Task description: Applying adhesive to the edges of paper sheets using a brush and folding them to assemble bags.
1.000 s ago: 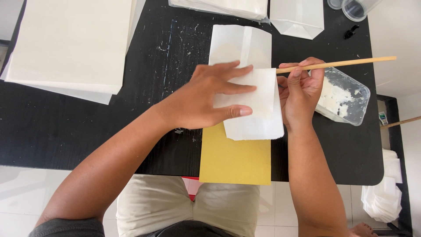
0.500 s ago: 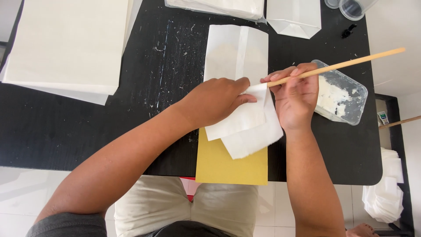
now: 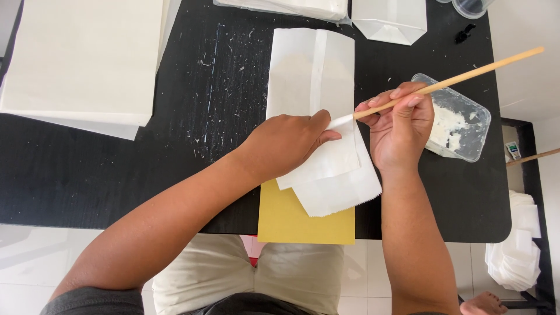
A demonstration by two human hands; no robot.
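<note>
My left hand presses down on the folded lower part of a white paper bag that lies flat on the black table. The bag's bottom flaps are folded and splayed out below my fingers, over a yellow card. My right hand grips a wooden-handled brush, whose white tip touches the paper right beside my left fingertips.
A clear plastic tray of white paste sits right of my right hand. A stack of large white sheets covers the table's far left. More white bags lie at the far edge. White paper pieces are piled on the floor at right.
My left hand has curled its fingers and slid left. The bag's lower part is now folded up and skewed. The brush tip has moved onto the paper by my left fingertips.
</note>
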